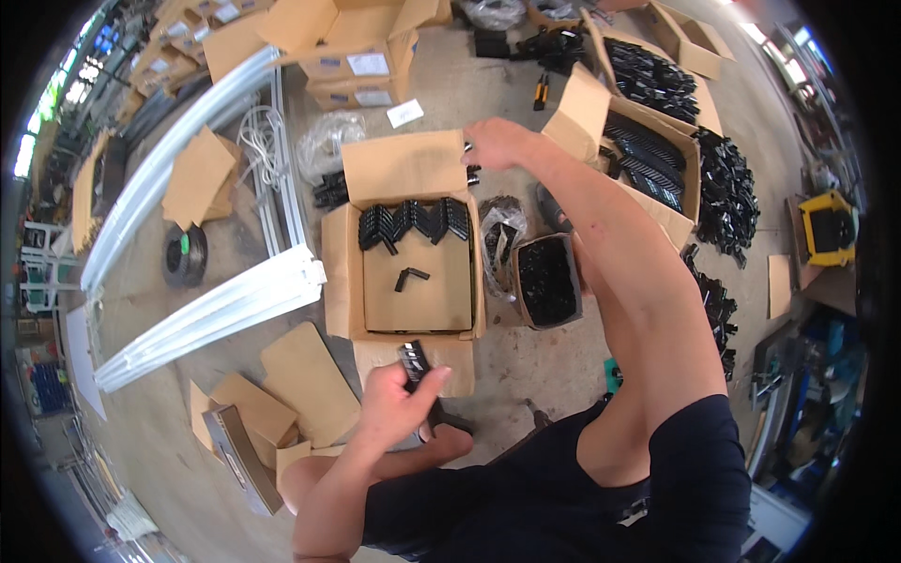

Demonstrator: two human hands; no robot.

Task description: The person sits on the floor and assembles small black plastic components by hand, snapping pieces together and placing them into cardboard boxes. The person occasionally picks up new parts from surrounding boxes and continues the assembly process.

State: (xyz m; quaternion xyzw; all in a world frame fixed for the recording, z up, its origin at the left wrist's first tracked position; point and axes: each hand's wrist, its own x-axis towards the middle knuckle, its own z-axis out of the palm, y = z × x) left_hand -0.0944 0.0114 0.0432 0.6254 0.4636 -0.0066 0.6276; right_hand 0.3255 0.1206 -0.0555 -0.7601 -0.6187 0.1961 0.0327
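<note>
My left hand point(399, 399) is closed round a small stack of black angled brackets point(413, 364), just over the front flap of an open cardboard box point(479, 281). Inside that box, a row of nested black brackets point(413, 221) lines the far side. One loose black bracket point(409, 279) lies on the flat cardboard in its middle. My right arm stretches forward past the box's right side. At the raised far flap point(404, 167), my right hand point(502, 144) has curled fingers, partly hidden, beside more black pieces point(473, 174); what they hold is unclear.
Right of the box stand a clear plastic bag point(502, 239) and a small container of black bits point(547, 281). Farther right, a carton point(690, 178) holds rows of black parts beside loose heaps point(727, 192). White metal profiles point(216, 314) and cardboard sheets point(310, 385) lie left.
</note>
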